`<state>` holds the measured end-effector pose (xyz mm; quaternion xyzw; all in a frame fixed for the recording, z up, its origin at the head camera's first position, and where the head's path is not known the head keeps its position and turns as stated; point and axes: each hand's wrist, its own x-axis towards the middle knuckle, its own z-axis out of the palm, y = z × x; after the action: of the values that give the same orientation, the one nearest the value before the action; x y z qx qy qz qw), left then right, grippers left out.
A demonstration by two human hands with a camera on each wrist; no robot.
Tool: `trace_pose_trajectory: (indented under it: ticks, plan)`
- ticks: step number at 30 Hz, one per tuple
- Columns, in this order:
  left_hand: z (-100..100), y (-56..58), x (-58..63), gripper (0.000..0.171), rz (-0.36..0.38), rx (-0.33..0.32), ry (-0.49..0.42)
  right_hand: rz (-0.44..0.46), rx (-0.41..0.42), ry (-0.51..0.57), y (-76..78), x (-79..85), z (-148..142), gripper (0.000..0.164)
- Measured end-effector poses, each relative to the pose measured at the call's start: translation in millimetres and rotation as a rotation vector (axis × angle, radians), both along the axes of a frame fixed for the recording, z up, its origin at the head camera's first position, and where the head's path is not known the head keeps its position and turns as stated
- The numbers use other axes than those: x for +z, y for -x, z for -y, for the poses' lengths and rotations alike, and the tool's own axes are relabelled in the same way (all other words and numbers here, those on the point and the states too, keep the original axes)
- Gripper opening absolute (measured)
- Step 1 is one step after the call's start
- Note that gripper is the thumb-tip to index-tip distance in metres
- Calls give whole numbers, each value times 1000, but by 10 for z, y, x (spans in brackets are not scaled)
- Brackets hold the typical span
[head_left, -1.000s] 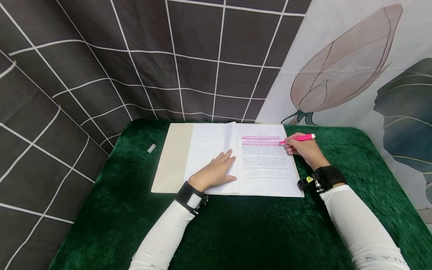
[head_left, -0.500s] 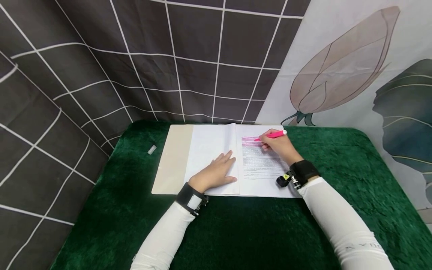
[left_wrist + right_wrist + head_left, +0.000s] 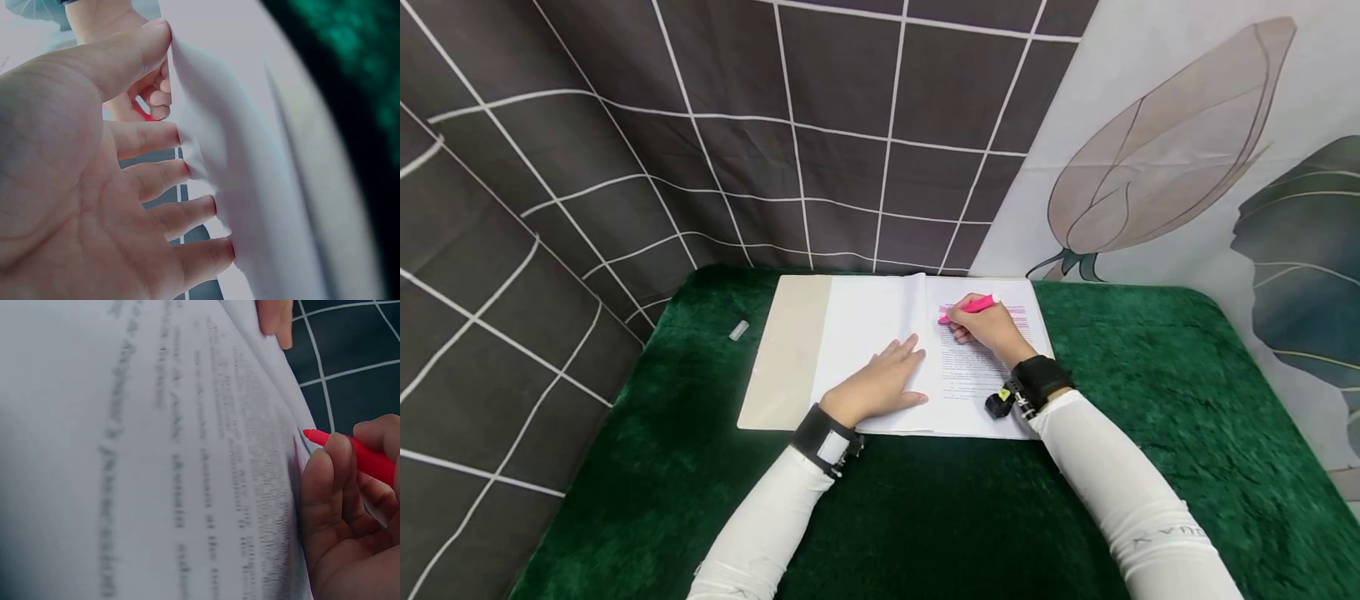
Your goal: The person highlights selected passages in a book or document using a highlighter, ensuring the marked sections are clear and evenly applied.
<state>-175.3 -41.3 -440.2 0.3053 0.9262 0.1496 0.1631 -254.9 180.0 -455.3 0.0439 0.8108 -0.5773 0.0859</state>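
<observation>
My right hand point(image 3: 981, 321) pinches a pink highlighter point(image 3: 976, 305), its tip at the left end of the text lines near the top of the right-hand page. Pink strokes cover the upper lines of this printed page point(image 3: 970, 375); the hand hides part of them. In the right wrist view the highlighter point(image 3: 375, 459) sits between thumb and fingers, tip close to the paper. My left hand point(image 3: 877, 383) rests with spread fingers on the blank left page point(image 3: 865, 317), beside the fold. The left wrist view has its straight fingertips point(image 3: 203, 206) pressing on the paper.
A beige folder cover point(image 3: 782, 358) lies open under the left page. Left of it on the green plush cloth point(image 3: 925, 517) is a small whitish cap-like piece point(image 3: 738, 331). A dark checked curtain point(image 3: 842, 167) hangs right behind the table.
My right hand has swept the highlighter leftward from the right end of the lines to their left end, now slightly lower than half a second ago. The left hand has stayed in place.
</observation>
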Motion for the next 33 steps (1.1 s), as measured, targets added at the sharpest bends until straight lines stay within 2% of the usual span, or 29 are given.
trace_pose_trajectory:
  ticks: [15,24,33]
  plan:
    - [-10,-6,13,75,5,5,13,15,-7,-37,-35,-47,-7,25]
    - [-5,-13,40,75,10,2,13,-20,-6,-127,-55,-53,2,24]
    - [-8,-7,23,75,7,2,9,-31,10,-142,-73,-31,11,23]
